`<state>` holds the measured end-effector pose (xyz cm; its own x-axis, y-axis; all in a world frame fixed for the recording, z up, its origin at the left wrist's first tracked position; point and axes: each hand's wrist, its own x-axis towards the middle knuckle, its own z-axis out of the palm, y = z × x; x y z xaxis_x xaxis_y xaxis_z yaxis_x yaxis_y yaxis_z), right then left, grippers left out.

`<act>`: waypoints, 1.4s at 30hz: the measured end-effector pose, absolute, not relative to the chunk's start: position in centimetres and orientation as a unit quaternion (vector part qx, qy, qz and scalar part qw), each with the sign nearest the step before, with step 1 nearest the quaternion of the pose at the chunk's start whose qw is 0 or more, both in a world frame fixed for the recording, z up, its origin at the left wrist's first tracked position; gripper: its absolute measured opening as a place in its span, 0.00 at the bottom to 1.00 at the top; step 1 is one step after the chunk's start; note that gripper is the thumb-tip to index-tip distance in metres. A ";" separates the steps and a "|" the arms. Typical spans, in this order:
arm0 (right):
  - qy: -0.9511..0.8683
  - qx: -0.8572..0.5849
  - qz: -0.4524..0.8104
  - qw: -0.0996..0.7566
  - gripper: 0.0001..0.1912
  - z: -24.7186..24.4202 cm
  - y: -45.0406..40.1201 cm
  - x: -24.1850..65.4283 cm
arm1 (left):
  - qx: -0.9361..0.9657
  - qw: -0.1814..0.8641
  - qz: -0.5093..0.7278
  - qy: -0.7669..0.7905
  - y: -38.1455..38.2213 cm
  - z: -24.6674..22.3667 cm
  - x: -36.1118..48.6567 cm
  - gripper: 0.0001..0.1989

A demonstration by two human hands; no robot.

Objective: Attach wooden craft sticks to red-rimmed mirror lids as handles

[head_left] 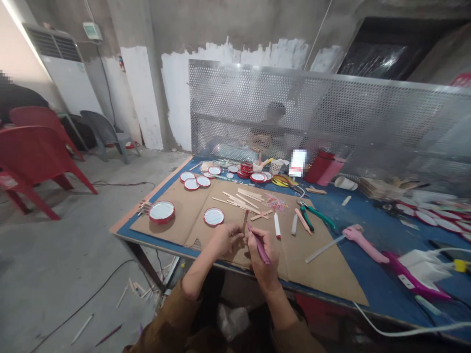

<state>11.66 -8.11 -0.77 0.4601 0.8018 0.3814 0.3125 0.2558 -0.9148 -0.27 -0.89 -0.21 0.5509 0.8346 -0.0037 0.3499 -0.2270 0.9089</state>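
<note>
My left hand (225,240) is closed in a pinch at the lower end of a thin dark brown strip (246,219), low over the cardboard sheet (184,233). Wrapped round a purple pen-shaped tool (260,247), my right hand (264,260) is close beside the left; the tool's upper end points toward the strip. The fingertips partly cover where strip and tool meet. Just beyond the hands lie wooden craft sticks (239,200), two of them crossed (261,215). A round white disc with a red rim (214,216) rests left of the strip.
Right of my hands are a white tube (277,225), green-handled pliers (307,218) and a pink glue gun (368,245) with its clear stick. A stack of red-rimmed discs (162,212) stands at the left. Perforated metal panel (235,108) borders the blue table (353,220).
</note>
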 end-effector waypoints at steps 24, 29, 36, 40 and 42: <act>-0.478 -0.592 0.175 0.624 0.12 -0.8 -7.9 11.7 | 0.740 0.473 0.246 0.410 -0.7 -0.5 0.0 0.10; -0.508 -0.588 0.174 0.605 0.14 -0.9 -7.9 11.8 | 0.750 0.458 0.244 0.411 -0.5 -0.9 -0.1 0.10; -0.554 -0.587 0.126 0.577 0.14 -0.9 -7.6 11.9 | 0.749 0.459 0.249 0.409 -0.8 -0.4 -0.2 0.09; -0.557 -0.588 0.124 0.573 0.14 -1.0 -7.6 11.8 | 0.738 0.477 0.248 0.408 -1.1 0.1 -0.2 0.09; -0.557 -0.588 0.116 0.575 0.14 -1.0 -7.6 11.8 | 0.736 0.480 0.253 0.405 -1.1 0.3 -0.1 0.08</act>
